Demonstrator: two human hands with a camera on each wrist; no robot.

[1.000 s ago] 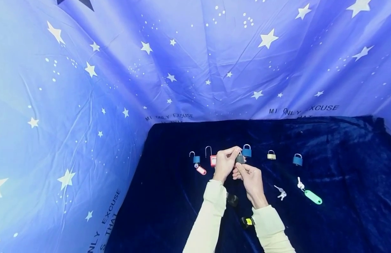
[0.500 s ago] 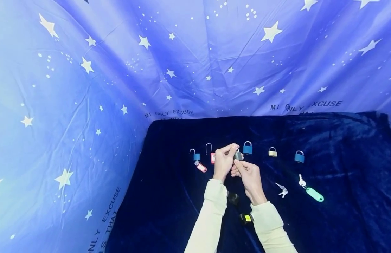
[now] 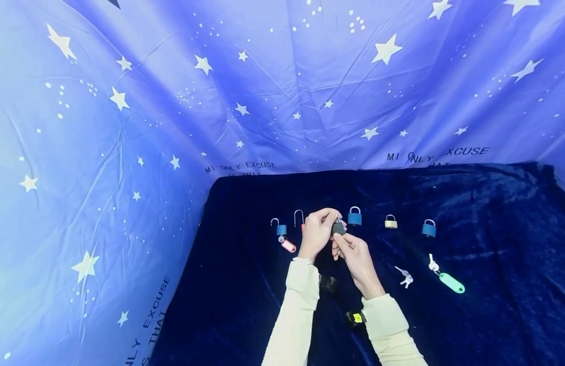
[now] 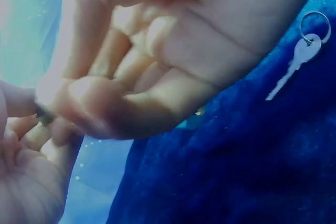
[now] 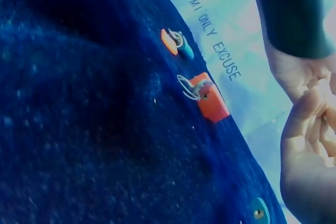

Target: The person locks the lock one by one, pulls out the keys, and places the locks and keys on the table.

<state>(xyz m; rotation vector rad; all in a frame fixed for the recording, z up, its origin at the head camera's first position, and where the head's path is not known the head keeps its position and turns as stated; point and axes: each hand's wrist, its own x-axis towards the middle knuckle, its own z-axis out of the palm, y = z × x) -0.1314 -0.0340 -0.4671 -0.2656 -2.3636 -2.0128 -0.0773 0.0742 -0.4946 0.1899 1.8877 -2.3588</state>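
Observation:
Both hands meet over the dark cloth around a small dark grey padlock (image 3: 338,228) in the head view. My left hand (image 3: 315,234) pinches it near the shackle, fingers curled. From below, my right hand (image 3: 357,255) pinches its lower end between thumb and fingers; whether a key is in there I cannot tell. Just behind the left hand stands a red padlock (image 5: 212,100) with its tall shackle up and a key with rings in it. A blue padlock (image 3: 354,218) lies right beyond the fingers. In the left wrist view the fingers mostly hide the grey padlock.
Left lies a blue padlock (image 3: 281,230) with its shackle swung out and a key with a red tag (image 3: 288,246). Rightward are a brass padlock (image 3: 390,222), another blue padlock (image 3: 429,229), loose keys (image 3: 405,277) and a green key tag (image 3: 451,283). Starry curtain (image 3: 264,101) surrounds the cloth.
Both hands have shifted slightly left with the grey padlock, covering more of the red padlock. Their grip looks the same. The head view has tilted a little.

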